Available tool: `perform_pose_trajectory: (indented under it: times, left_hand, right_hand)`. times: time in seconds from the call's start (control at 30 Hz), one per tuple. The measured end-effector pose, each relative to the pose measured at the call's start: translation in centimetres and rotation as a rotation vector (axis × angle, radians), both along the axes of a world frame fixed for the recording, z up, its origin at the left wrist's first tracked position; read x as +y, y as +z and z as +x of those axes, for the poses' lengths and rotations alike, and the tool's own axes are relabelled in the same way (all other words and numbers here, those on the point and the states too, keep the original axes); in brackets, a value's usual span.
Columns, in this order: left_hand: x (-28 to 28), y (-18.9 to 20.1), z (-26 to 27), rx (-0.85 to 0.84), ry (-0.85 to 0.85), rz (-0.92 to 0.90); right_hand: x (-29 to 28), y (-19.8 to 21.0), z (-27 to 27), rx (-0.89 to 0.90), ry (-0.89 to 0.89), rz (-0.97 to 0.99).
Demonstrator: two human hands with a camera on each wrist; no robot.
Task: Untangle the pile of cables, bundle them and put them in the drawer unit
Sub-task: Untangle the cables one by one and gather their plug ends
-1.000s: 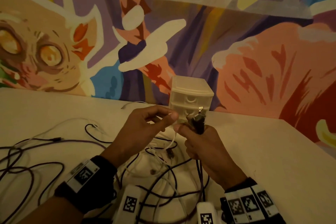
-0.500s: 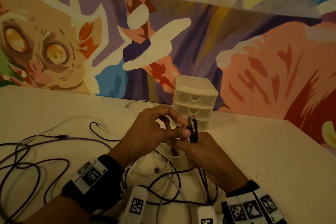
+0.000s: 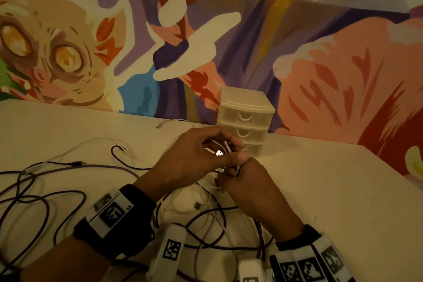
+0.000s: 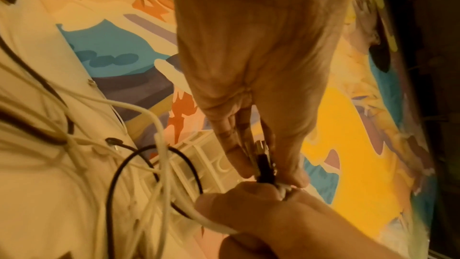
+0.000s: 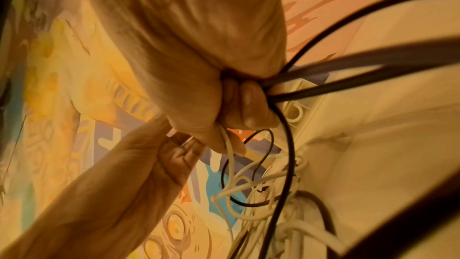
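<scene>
— What do I have in front of me, biggest first?

— A painted mural wall (image 3: pixel 297 41) in purple, orange and blue, then the pale tabletop (image 3: pixel 332 190) against it. I see the small translucent plastic three-drawer unit (image 3: pixel 246 119) standing at the back of the table against the wall, drawers closed.

— And the cables?

— The tangled pile of dark and white cables (image 3: pixel 206 213) lies on the table below my hands, with dark loops (image 3: pixel 34 201) spreading off to my left. A loose white cable end (image 3: pixel 169 122) lies near the wall, left of the drawer unit.

— The hands?

— My right hand (image 3: pixel 249 192) is clenched around a gathered bunch of dark and white cable strands (image 5: pixel 323 78); the strands run out of the fist toward the pile. My left hand (image 3: pixel 194 160) meets it just above, thumb and fingers (image 4: pixel 234 145) pinching the cluster of black and metal cable plugs (image 4: pixel 262 161) that sticks up out of the right fist. Both hands are raised over the pile, in front of the drawer unit and not touching it.
</scene>
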State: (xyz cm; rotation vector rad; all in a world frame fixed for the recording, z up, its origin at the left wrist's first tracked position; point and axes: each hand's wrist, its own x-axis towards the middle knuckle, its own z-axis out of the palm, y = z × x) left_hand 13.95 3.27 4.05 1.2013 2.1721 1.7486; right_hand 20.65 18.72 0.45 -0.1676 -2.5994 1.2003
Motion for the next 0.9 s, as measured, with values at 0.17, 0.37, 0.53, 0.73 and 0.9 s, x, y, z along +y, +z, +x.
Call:
perform_pose_trajectory:
  times: [0.17,0.37,0.53,0.73,0.9]
  left_hand:
    - [-0.2,0.7,0.2,0.044,0.016,-0.025]
    - [-0.5,0.9,-0.1,0.051,-0.047,0.015]
    - [-0.2,0.8,-0.2,-0.064,-0.016,0.157]
    - [-0.3,-0.5,0.1,-0.020,-0.078,-0.277]
    - [-0.9,-0.2,-0.4,0.218,0.033,-0.262]
  right_hand:
    - [-0.1,0.0,0.1,-0.009,-0.034,0.031]
    - [-0.8,1.5,0.8,-0.030,-0.001,-0.199]
    - [-0.6,3.0,1.0,0.066,0.055,-0.731]
    - [3.2,5.5,2.1,0.405,0.008,-1.314]
    - [7.0,6.5,3.3,0.653,-0.058,-1.406]
